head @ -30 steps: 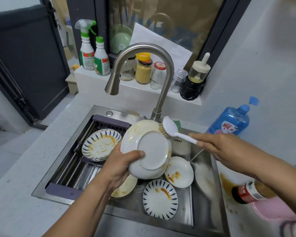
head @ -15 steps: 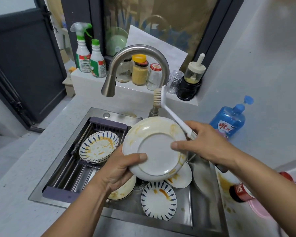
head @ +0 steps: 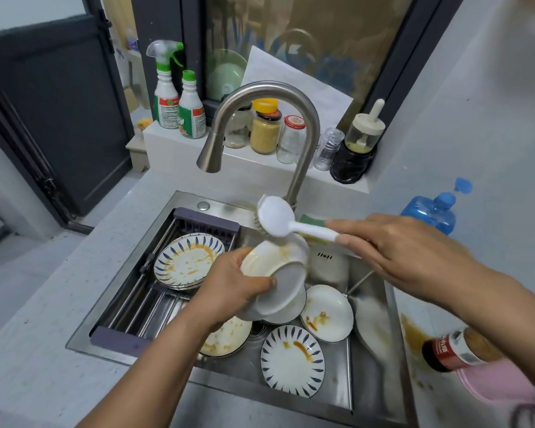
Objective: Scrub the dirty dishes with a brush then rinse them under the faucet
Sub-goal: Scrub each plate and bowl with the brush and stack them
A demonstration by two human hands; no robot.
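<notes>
Scrubbing step, early on. Grips tilted white plate (head: 275,273) with left hand (head: 229,288) over sink (head: 337,386), fingers curled round rim; holds brush (head: 275,219) handle in curled right hand (head: 396,251), bristles at plate's upper edge. Next calls for sweeping across sauce streaks, then rinsing under faucet (head: 260,97), no water visible.

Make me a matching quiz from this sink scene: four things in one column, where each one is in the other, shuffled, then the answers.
Things:
1. dish brush
2. stained white plate
3. blue soap bottle
4. spray bottle

Places:
A. on the ledge behind the faucet
B. gripped by the left hand
C. to the right of the sink
D. held by the right hand

Pairs: 1-D, 2-B, 3-C, 4-A.
</notes>
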